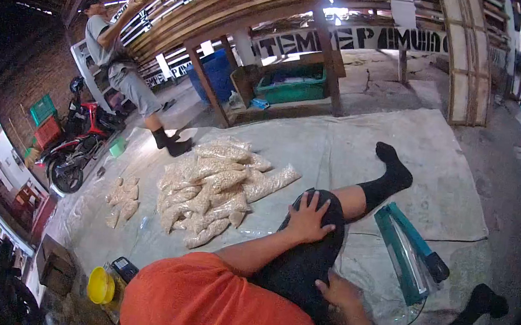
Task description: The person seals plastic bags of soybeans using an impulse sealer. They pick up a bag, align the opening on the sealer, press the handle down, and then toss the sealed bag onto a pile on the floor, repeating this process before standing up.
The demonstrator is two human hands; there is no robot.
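My left hand [310, 219] lies on my bent knee, which is covered in black cloth [296, 276]. Its fingers are spread and it holds nothing. Lower down, my right hand [342, 294] rests against the black cloth at my thigh, thumb apart, with some fingers hidden. Right of my hands, a teal impulse sealer [400, 259] sits on the pale sheet [357, 270], its arm raised at an angle. Left of my knee is a heap of clear plastic bags filled with pale beans or grains [213, 183]. Several smaller filled packets [122, 201] lie farther left.
A yellow tub [101, 285], a dark device [125, 269] and a cardboard box [56, 266] stand at lower left. Another person [118, 56] stands at the wooden rack [240, 6]. Behind are a green crate [291, 89], a blue barrel [213, 73] and a red motorbike [87, 136].
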